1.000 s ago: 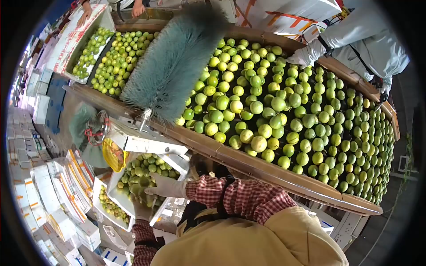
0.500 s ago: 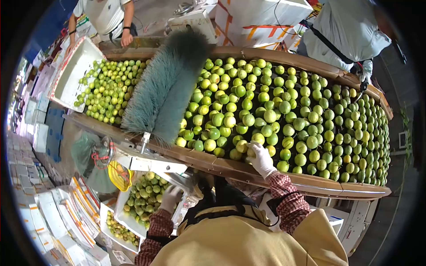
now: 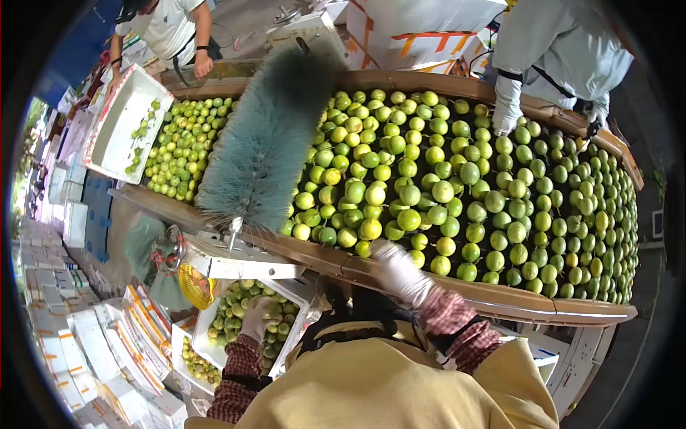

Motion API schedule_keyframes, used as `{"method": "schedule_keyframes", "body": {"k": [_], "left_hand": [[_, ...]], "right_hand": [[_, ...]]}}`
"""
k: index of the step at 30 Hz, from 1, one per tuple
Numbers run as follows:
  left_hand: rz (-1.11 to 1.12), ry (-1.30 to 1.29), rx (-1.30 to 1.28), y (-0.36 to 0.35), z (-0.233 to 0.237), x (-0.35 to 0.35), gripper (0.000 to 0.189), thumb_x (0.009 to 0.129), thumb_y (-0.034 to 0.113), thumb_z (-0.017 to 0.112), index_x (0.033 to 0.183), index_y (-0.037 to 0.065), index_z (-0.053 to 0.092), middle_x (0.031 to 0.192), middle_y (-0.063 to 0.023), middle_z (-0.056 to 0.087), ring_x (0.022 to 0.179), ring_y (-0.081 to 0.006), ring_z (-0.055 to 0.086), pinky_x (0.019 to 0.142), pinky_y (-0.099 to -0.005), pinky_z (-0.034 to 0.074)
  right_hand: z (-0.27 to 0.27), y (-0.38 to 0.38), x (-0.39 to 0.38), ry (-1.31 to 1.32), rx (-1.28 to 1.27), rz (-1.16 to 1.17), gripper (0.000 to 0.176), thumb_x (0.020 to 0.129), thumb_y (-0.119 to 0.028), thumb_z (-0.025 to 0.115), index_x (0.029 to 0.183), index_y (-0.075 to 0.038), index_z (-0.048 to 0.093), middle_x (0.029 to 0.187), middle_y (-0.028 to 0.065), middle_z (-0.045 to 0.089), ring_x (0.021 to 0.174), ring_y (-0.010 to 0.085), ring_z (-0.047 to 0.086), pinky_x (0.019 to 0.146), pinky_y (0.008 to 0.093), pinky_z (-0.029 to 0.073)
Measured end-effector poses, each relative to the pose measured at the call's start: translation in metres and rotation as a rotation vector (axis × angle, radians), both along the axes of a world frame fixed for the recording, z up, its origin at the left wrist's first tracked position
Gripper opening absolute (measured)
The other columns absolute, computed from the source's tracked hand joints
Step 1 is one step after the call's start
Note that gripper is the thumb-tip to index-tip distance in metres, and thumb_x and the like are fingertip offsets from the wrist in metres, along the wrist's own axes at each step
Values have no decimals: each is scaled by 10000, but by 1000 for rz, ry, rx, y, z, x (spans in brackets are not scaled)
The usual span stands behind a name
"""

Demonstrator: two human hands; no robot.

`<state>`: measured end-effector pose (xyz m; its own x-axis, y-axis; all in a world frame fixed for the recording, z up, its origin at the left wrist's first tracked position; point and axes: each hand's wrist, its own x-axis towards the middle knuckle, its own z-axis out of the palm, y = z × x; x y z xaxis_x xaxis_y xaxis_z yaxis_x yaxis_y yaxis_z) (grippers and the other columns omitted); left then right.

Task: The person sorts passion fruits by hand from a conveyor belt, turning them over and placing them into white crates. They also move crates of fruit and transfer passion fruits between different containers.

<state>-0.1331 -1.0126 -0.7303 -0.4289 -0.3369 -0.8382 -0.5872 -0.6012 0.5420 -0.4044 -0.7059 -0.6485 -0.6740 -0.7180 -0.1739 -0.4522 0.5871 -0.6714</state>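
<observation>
Rows of round green and yellow-green fruit point(image 3: 443, 191) lie on a dark roller conveyor with brown side rails point(image 3: 500, 301). Over the near rail, beside the closest fruit, is my gloved right hand point(image 3: 401, 273), blurred by motion; whether it holds anything cannot be made out. My gloved left hand point(image 3: 259, 319) reaches down into a white foam box point(image 3: 299, 314) of darker green and brownish fruit. Its fingers are smeared among the fruit, so their grip is unclear. A big grey-green bristle brush point(image 3: 264, 143) spans the conveyor left of my right hand.
A co-worker in white point(image 3: 166, 32) stands at a white box point(image 3: 114, 154) at the far left. Another in pale clothes point(image 3: 557, 50) reaches over the far rail. A yellow basket point(image 3: 194, 284) hangs near the metal frame; stacked foam boxes point(image 3: 86, 343) stand at lower left.
My right hand has drawn back left from the fruit to the near rail. My left hand has moved left, over the boxed fruit. The far-right co-worker's hand now reaches onto the conveyor.
</observation>
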Motion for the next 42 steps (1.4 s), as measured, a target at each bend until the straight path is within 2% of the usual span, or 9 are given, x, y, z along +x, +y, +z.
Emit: {"method": "schedule_keyframes", "body": {"k": [5,8,17,22,27,31,33,34,42], "left_hand": [[-20,-485,-305,-33,-14,58,529,898,269,652,1331,33,458,1059,-98,595,773,-192,597,661,-384,545],[-55,-267,-239,-19,2,29,467,905,292,649,1273,30,533,998,-75,608,725,-167,573,643,-347,517],[-496,492,-746,45,4,-130,217,909,154,633,1048,-8,668,966,-149,699,880,-227,681,779,-311,523],[-692,345,-772,34,6,-220,276,937,245,593,1061,14,680,945,-152,709,870,-296,670,802,-359,508],[-850,139,-942,16,-77,-307,314,902,191,558,1148,19,648,1070,-214,674,1020,-342,640,922,-406,492],[-764,-17,-848,53,-123,-358,650,797,228,683,1372,13,468,1246,-232,572,1122,-379,593,987,-426,478],[-763,-180,-885,71,-123,-377,725,762,258,730,1395,63,437,1278,-214,517,1147,-396,568,986,-436,481],[-736,-270,-869,74,-121,-381,715,753,258,737,1385,92,446,1276,-212,507,1147,-401,564,977,-441,485],[-416,400,-247,58,-55,-291,361,766,130,686,1102,102,557,1041,-95,579,824,-219,618,682,-335,547]], "right_hand": [[-33,46,-123,684,323,-168,202,827,-68,556,998,-9,646,980,168,650,933,338,611,783,421,504],[-46,32,-159,619,1013,-28,149,809,-114,604,905,-68,708,925,115,696,902,260,628,744,366,506],[-58,26,-200,302,1035,77,258,773,-198,721,988,-73,655,902,125,719,893,293,706,732,403,549],[24,52,-164,517,378,-140,359,759,-311,756,1007,-93,617,794,128,668,741,307,673,647,412,530],[59,134,-93,-635,-420,-752,385,844,-45,608,1225,-3,572,1136,15,637,952,107,594,831,267,500],[82,150,-18,15,463,-365,421,856,-101,662,1264,-69,564,1212,112,616,1150,228,584,985,349,490],[61,158,17,-870,-820,-1119,521,848,-350,699,1259,-63,556,1187,161,611,1108,301,595,933,463,509],[54,155,26,-879,-827,-1145,538,853,-397,689,1252,-62,555,1169,163,610,1078,308,600,904,466,514],[20,129,17,-989,-1076,-1048,420,933,-465,580,938,-46,549,968,139,597,831,280,589,715,388,481]]}}
